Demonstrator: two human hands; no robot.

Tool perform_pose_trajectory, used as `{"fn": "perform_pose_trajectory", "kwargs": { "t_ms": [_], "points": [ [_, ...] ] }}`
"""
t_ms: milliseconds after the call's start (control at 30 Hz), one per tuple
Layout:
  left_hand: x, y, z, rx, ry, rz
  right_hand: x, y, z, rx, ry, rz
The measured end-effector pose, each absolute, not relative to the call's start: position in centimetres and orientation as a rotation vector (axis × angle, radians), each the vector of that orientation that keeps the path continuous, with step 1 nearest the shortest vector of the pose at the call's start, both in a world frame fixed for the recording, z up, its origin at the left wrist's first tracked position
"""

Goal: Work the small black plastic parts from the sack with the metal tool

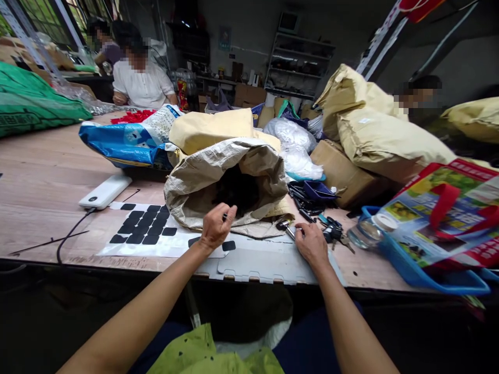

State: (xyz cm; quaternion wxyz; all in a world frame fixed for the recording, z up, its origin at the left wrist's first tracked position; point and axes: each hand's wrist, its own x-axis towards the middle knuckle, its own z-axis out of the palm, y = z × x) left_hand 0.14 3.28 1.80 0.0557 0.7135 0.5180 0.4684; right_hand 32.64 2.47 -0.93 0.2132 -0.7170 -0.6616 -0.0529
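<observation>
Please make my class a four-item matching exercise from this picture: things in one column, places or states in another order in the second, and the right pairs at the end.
Things
1. Left hand
2. Right hand
3. Sack
4. White device

Places and states
A. Crumpled, with its mouth open
B. Joined to a dark cable
C. Curled, in front of a dark opening
D. At a silver-coloured metal piece

Right pairs: 1-C, 2-D, 3-A, 4-B
</observation>
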Motion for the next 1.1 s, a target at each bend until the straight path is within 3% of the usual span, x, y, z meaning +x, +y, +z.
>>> {"fn": "perform_pose_trajectory", "kwargs": {
  "t_ms": [133, 233, 633, 800, 1100],
  "points": [
    [1.8, 0.2, 1.2, 2.480, 1.356, 0.845, 32.6, 2.4, -0.9, -2.000, -1.833, -0.138],
    [2.9, -0.6, 0.5, 2.467, 1.384, 0.685, 32.6, 2.4, -0.8, -2.000, -1.834, -0.127],
    [-0.7, -1.9, 0.3, 2.190, 1.082, 0.927, 33.0, 2.6, -1.1, -1.961, -1.830, -0.090],
    [-0.6, -1.6, 0.0, 2.127, 1.216, 0.965, 32.8, 1.5, 0.1, -1.726, -1.767, -0.082],
    [-0.6, -1.3, -0.5, 2.135, 1.227, 0.906, 31.7, -2.8, 1.5, -2.187, -1.817, 0.079]
  ]
}}
